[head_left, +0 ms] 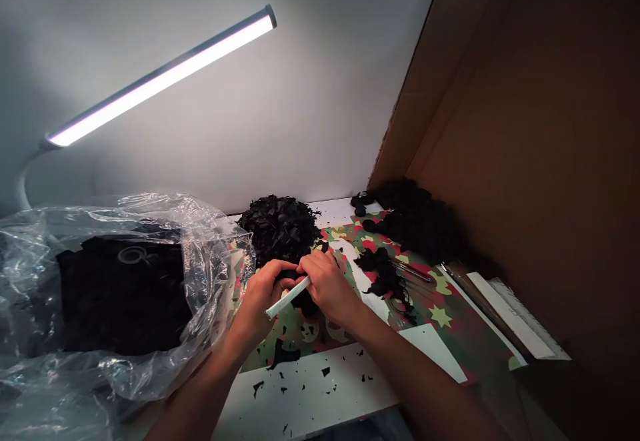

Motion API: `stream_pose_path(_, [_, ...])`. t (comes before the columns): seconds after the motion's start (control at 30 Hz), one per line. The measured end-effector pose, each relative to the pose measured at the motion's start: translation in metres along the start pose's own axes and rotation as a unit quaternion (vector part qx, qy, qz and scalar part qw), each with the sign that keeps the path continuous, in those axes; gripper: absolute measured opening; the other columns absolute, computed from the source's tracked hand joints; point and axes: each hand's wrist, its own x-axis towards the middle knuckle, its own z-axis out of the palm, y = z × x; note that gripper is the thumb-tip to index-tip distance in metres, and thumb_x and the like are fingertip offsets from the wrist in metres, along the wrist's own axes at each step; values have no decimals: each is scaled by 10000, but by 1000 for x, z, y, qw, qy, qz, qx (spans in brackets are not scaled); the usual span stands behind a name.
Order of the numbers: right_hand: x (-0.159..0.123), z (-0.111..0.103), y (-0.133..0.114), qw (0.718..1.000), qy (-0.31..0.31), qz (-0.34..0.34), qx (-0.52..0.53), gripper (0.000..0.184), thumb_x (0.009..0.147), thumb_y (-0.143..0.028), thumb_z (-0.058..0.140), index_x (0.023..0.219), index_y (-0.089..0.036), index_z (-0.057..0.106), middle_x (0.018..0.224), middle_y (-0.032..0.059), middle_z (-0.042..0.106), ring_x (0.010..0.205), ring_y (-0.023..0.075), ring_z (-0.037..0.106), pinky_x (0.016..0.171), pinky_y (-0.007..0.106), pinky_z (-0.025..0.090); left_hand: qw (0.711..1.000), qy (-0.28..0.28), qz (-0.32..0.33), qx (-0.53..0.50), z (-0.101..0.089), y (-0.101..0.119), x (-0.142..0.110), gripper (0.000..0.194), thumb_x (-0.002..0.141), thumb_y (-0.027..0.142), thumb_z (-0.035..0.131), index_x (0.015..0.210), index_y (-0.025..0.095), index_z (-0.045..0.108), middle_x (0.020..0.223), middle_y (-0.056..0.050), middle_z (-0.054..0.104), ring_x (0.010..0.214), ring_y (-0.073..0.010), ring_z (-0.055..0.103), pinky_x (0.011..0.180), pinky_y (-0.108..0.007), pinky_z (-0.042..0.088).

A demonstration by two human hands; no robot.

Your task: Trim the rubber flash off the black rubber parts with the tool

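In the middle of the head view my two hands meet above the patterned sheet. My left hand (261, 294) is closed, fingers pinched on a small black piece (287, 274) that is mostly hidden by the fingers. My right hand (326, 282) is closed round a flat white stick-like tool (287, 298), whose end sticks out towards my left wrist. The tool's working end is hidden in my fingers, beside the black piece. Just behind my hands rises a heap of black scraps (280, 224). Another black piece (284, 354) lies nearer to me, among small crumbs.
A clear plastic bag (210, 261) holding black pieces (123, 301) stands at left. A lit lamp (165, 77) hangs above. Curly black pieces (420, 224) are piled at right against a cardboard wall (525, 161). Metal tweezers (413, 269) lie on the patterned sheet (440, 317).
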Motion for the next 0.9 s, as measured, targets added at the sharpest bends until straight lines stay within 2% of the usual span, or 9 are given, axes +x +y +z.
stream_pose_path(0.13, [5, -5, -2, 999, -32, -7, -33, 224, 921, -39, 484, 788, -209, 540, 807, 40, 633, 800, 219, 505, 767, 358, 344, 998, 24, 61, 4, -1, 3, 0, 221, 864, 129, 573, 986, 236, 723, 975, -38, 743, 886, -207, 681, 787, -294, 499])
stream_pose_path(0.2, [6, -7, -2, 999, -40, -19, -15, 235, 929, -43, 479, 772, -211, 526, 783, 26, 620, 776, 206, 494, 762, 345, 341, 997, 40, 65, -3, -1, 2, 1, 216, 852, 120, 580, 948, 240, 732, 949, -31, 741, 868, -200, 675, 780, -287, 498])
stream_pose_path(0.3, [6, -8, -4, 997, -42, -49, 32, 255, 967, -86, 486, 742, -205, 496, 745, 0, 603, 748, 182, 483, 765, 326, 335, 997, 74, 25, -29, 0, -5, 5, 173, 842, 142, 599, 851, 231, 746, 845, -15, 740, 779, -185, 656, 741, -278, 479])
stream_pose_path(0.37, [5, -6, -7, 996, -31, -63, 52, 291, 1004, -145, 486, 719, -202, 469, 726, -9, 591, 737, 172, 476, 766, 321, 332, 990, 92, -32, -102, 4, -11, 8, 124, 823, 183, 638, 809, 213, 758, 784, -11, 730, 728, -175, 628, 700, -265, 460])
stream_pose_path(0.43, [5, -2, -10, 997, -11, -65, 48, 317, 1023, -178, 474, 708, -203, 447, 719, -7, 585, 730, 172, 469, 764, 321, 330, 961, 119, -99, -228, 11, -16, 11, 77, 769, 239, 711, 770, 184, 765, 734, -12, 708, 696, -160, 595, 661, -244, 439])
stream_pose_path(0.5, [5, 2, -11, 998, 2, -67, 22, 312, 1023, -170, 461, 713, -206, 446, 722, 1, 585, 725, 177, 461, 760, 324, 332, 921, 149, -143, -331, 21, -20, 13, 130, 715, 286, 769, 746, 161, 762, 711, -11, 687, 682, -140, 570, 639, -223, 425])
stream_pose_path(0.67, [0, 10, -12, 993, 4, -101, -52, 269, 1003, -135, 444, 747, -205, 491, 744, 16, 597, 732, 189, 463, 762, 333, 348, 873, 194, -170, -414, 40, -25, 20, 312, 663, 428, 822, 769, 148, 732, 661, 9, 641, 580, -105, 529, 559, -211, 412])
stream_pose_path(0.8, [-10, 15, -20, 989, 10, -143, -46, 280, 975, -122, 449, 711, -205, 496, 682, 9, 573, 705, 181, 478, 743, 329, 347, 842, 252, -156, -450, 26, -28, 33, 432, 607, 541, 849, 718, 159, 681, 648, 24, 633, 576, -94, 551, 582, -210, 449])
stream_pose_path(0.9, [-11, 12, -18, 993, 20, -113, -13, 290, 1006, -188, 471, 723, -197, 531, 702, 10, 591, 706, 171, 497, 741, 327, 349, 841, 219, -134, -477, 12, -19, 34, 436, 638, 527, 859, 797, 147, 718, 782, -38, 714, 688, -138, 636, 669, -250, 506])
